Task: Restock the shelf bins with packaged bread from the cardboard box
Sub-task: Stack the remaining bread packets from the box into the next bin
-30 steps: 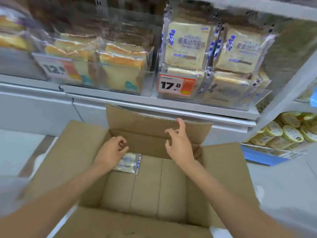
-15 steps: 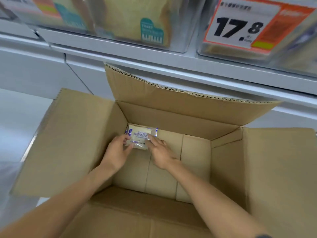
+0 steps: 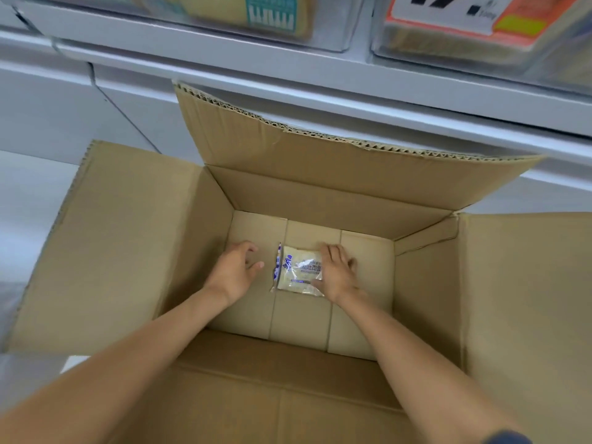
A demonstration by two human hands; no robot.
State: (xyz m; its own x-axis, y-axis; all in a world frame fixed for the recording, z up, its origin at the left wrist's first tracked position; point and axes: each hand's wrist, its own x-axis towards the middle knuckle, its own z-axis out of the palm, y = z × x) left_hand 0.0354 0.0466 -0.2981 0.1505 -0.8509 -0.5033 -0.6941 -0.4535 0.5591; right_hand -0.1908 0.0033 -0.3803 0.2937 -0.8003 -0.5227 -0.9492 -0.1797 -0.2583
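Note:
One clear packet of sliced bread (image 3: 299,274) with blue print lies flat on the floor of the open cardboard box (image 3: 320,200), near its middle. My right hand (image 3: 339,272) covers the packet's right side, fingers over the top and thumb along its near edge, gripping it. My left hand (image 3: 235,270) hovers just left of the packet, fingers loosely curled, holding nothing and not touching it. Above the box, clear shelf bins (image 3: 352,33) hold packaged bread.
The box's four flaps stand open; the far flap (image 3: 320,161) leans toward the white shelf edge (image 3: 320,88). An orange price tag (image 3: 464,17) hangs on the right bin. Pale floor (image 3: 28,203) lies to the left of the box.
The packet has shifted from the box's far-left corner toward the middle of the floor. My left hand has come off it; my right hand stays on it.

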